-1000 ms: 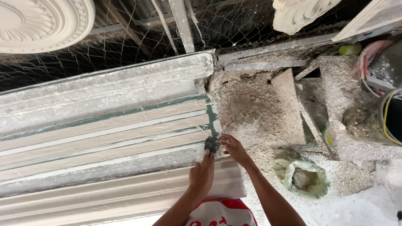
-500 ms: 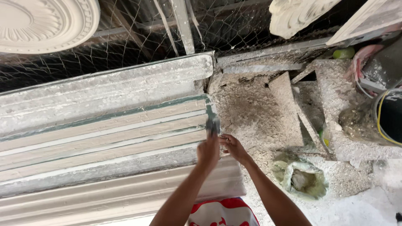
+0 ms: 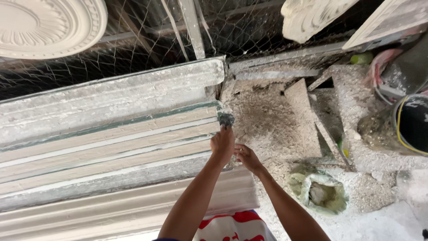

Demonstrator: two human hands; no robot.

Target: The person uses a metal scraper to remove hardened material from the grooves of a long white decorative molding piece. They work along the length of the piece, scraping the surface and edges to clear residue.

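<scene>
At the mould's [image 3: 111,134] end, left hand [image 3: 223,145] grips a brush [image 3: 226,118]; right hand [image 3: 246,157] half-curled, empty — brushing step, 1 steady stroke next.

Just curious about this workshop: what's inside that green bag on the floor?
The green bag lies open, with pale plaster-like lumps and powder showing in its mouth. Its folded walls hide whatever sits deeper down.
</scene>
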